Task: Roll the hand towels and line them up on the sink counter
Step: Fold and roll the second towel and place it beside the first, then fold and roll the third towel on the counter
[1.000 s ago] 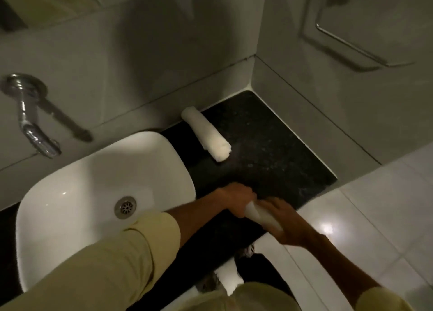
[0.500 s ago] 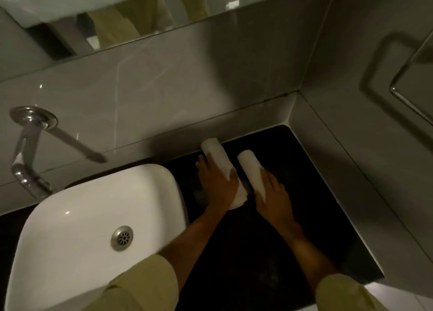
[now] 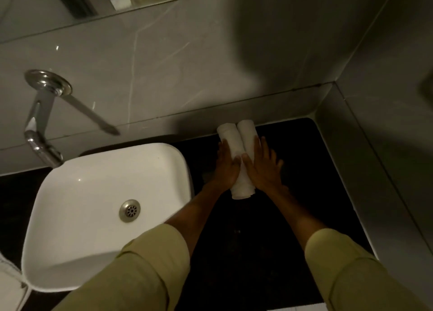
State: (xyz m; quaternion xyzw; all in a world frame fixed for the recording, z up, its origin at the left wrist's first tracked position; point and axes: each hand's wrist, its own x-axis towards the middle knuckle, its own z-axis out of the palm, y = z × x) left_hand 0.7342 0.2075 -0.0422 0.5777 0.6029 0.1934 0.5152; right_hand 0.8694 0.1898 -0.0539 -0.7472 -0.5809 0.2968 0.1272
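Two rolled white hand towels (image 3: pixel 236 146) are lying touching at the black stone counter's (image 3: pixel 316 181) back edge. The left hand (image 3: pixel 226 167) and right hand (image 3: pixel 262 167) are pressing them flat-fingered, grasping nothing.

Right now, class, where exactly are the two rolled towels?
In the head view, the two rolled towels lie side by side on the black counter, right of the sink, far ends against the back wall, with the left hand and right hand pressing them together.

Olive-yellow long sleeves (image 3: pixel 145 271) rolled above the wrists, forearms bare, no jewellery visible
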